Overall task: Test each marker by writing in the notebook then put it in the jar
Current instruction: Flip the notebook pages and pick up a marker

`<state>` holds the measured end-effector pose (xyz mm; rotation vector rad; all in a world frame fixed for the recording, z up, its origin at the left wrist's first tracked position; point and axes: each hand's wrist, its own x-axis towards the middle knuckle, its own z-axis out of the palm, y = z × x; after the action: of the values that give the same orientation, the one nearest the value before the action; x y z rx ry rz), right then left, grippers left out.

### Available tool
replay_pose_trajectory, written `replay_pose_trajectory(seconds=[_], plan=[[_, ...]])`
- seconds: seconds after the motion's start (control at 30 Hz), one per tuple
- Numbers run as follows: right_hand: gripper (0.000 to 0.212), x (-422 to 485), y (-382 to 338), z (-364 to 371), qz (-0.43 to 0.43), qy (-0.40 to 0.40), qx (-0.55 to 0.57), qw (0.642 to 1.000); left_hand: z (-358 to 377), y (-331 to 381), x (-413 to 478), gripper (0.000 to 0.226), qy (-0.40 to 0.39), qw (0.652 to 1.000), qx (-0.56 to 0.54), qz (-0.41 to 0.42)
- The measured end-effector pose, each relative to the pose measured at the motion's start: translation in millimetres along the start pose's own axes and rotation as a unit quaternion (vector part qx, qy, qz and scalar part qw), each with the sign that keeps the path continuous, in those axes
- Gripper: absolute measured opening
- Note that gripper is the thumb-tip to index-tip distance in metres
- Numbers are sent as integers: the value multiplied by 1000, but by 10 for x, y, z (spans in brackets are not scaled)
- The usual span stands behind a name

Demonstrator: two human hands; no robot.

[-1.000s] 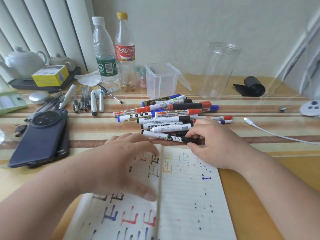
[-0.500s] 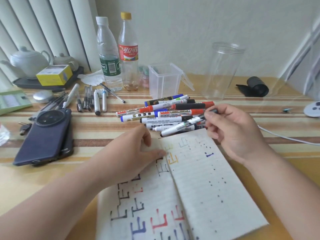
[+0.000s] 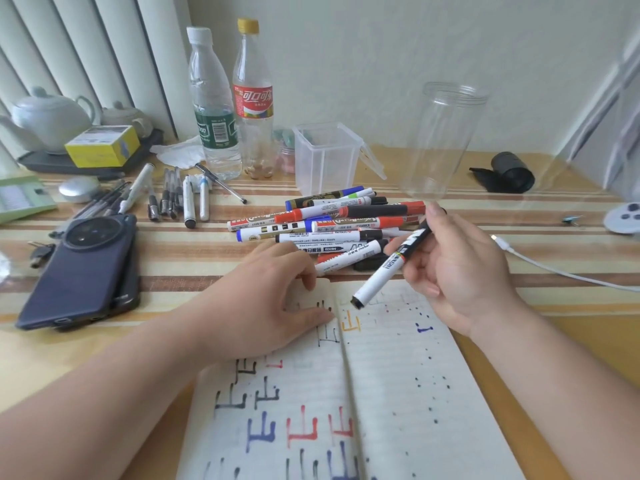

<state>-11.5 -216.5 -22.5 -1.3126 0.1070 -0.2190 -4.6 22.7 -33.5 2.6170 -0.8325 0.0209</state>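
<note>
An open lined notebook [image 3: 391, 393] lies at the table's near edge, its pages marked with black, blue, red and orange strokes. My left hand [image 3: 263, 306] rests on the top of the left page, fingers loosely bent. My right hand [image 3: 453, 268] grips a white marker with a black cap end [image 3: 384, 271], tilted with its lower end just above the right page's top. Beyond the notebook lies a pile of markers [image 3: 329, 226] in red, blue, black and white. The tall clear jar [image 3: 446, 140] stands behind the pile, with nothing inside.
A dark phone [image 3: 83, 268] lies at left, with keys beside it. Several pens [image 3: 176, 197], two plastic bottles [image 3: 214, 105], a small clear box [image 3: 325, 157], a teapot [image 3: 48, 116] on a tray and a yellow box sit behind. A white cable [image 3: 554, 268] runs at right.
My right hand picked a marker out of the pile, lifted it and swung its lower end down toward the right page. My left hand stayed on the left page.
</note>
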Motion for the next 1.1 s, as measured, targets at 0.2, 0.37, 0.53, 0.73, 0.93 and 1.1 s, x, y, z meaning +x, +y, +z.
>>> replay_pose_trajectory(seconds=[0.2, 0.37, 0.53, 0.73, 0.93, 1.1], plan=[[26, -63, -7, 58, 54, -41, -10, 998, 0, 274, -164, 17, 88, 977, -195, -9], [22, -155, 1, 89, 109, -216, -1, 970, 106, 329, -126, 32, 61, 876, -465, -116], [32, -169, 37, 85, 83, -247, -33, 965, 140, 266, -73, 24, 78, 794, -593, -106], [25, -318, -53, 99, 49, -330, -300, 894, 129, 303, -59, 14, 74, 760, -641, -76], [10, -328, -74, 93, -191, -316, -528, 765, 158, 276, -73, 26, 97, 828, -549, -58], [21, -345, -55, 105, -226, -324, -549, 737, 139, 300, -94, 30, 101, 837, -536, -46]])
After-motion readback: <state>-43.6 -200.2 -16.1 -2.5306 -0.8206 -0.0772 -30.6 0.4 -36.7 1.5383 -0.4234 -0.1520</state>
